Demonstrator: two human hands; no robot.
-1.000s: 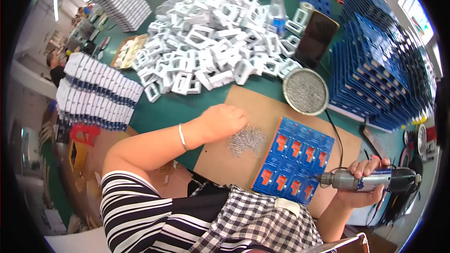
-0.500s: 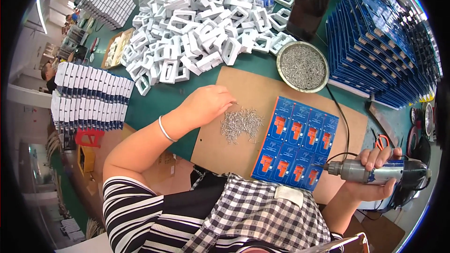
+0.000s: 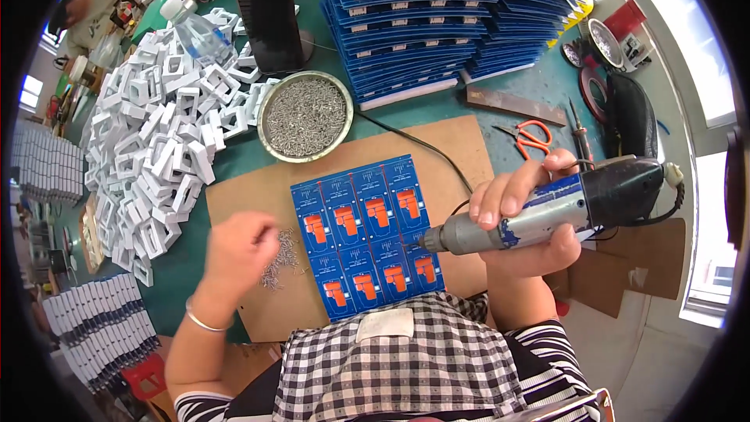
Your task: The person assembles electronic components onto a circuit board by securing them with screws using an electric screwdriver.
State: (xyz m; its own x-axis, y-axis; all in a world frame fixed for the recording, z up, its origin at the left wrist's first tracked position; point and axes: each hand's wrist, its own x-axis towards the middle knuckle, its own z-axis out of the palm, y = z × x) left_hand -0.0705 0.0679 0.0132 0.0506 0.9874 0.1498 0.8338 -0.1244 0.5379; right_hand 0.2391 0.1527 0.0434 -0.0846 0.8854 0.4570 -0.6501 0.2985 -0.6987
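Beyond our blue panel stand a bowl of screws, a phone and stacked boards; white frames lie heaped leftward. At the panel's right edge our right hand grasps a power screwdriver; our left hand, curled beside loose screws left of it, holds we cannot tell what.

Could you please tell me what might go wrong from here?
The right hand holds a power screwdriver with its nose at the edge of the blue board; a slip might scratch it.
The left hand is beside loose screws, which lie close to the board; a brush could scatter some or push one underneath.
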